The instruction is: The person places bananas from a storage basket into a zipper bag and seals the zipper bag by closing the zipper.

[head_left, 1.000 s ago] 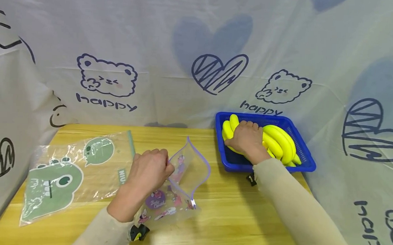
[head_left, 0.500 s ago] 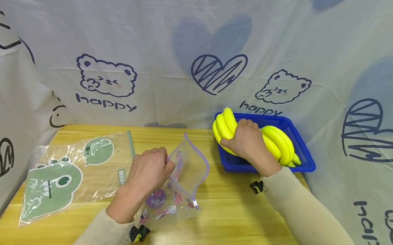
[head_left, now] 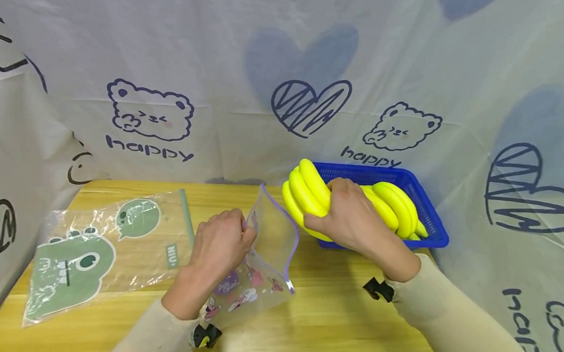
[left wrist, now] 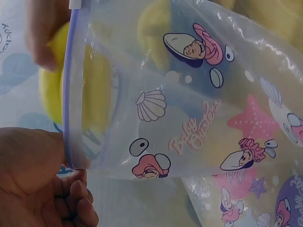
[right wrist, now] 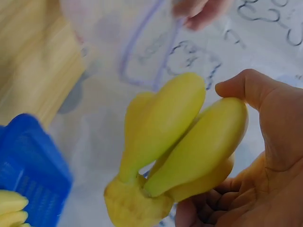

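Banana bunch point(head_left: 305, 195) gripped by the right hand point(head_left: 351, 216), fingers curled, near a blue basket point(head_left: 427, 206) — the left hand point(head_left: 222, 241) pinches a gaping clear bag point(head_left: 265, 283) at its mouth.

Basket point(head_left: 372, 174) on table point(head_left: 333, 309), bananas point(head_left: 401, 207) inside, held bunch point(head_left: 305, 193) at its left edge, zip bag point(head_left: 272, 238) left, second bag point(head_left: 137, 243) farther left, cloth point(head_left: 231, 48) behind
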`<act>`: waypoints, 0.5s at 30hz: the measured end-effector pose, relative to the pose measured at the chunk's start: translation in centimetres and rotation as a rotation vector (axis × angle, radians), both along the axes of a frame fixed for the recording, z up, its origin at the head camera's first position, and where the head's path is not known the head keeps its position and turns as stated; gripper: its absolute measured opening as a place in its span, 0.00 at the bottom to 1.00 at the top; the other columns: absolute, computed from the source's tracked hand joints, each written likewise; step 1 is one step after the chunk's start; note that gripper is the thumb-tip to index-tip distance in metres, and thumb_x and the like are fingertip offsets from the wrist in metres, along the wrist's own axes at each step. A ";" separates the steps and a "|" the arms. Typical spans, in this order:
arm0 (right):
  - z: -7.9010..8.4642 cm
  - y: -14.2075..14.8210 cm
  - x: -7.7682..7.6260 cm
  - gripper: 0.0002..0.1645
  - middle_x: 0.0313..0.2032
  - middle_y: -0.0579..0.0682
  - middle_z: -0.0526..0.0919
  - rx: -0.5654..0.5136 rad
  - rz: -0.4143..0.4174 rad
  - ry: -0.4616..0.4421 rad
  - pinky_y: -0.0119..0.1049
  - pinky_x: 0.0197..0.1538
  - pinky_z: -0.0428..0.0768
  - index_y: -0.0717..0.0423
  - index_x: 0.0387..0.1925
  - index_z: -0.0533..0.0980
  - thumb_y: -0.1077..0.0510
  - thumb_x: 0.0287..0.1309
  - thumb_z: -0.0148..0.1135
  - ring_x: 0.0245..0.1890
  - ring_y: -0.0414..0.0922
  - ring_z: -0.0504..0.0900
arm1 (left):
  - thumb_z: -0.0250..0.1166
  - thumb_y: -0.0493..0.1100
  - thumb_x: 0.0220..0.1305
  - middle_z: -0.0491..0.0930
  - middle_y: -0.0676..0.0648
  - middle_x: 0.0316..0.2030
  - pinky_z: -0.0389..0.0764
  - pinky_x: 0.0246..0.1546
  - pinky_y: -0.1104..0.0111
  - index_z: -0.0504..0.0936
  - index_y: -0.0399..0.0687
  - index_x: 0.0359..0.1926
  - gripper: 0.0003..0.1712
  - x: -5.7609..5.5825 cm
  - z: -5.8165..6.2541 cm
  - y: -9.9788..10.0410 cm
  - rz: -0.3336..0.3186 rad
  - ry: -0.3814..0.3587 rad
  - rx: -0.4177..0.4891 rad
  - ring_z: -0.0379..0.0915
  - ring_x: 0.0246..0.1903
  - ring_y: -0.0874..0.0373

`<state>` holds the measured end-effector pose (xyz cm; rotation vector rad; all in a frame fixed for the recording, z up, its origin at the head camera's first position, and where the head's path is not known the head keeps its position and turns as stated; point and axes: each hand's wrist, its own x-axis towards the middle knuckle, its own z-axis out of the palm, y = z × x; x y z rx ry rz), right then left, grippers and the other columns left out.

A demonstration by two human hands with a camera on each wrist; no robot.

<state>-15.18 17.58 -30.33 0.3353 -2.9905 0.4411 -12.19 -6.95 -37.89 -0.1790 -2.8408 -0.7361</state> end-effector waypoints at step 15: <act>1.2 -1.7 3.9 0.40 0.37 0.50 0.77 0.019 0.174 -0.209 0.38 0.33 0.76 0.60 0.52 0.73 0.38 0.45 0.72 0.32 0.46 0.76 | 0.57 0.41 0.64 0.67 0.50 0.19 0.64 0.25 0.61 0.70 0.49 0.23 0.12 0.4 0.0 0.8 -0.011 0.102 0.029 0.63 0.20 0.52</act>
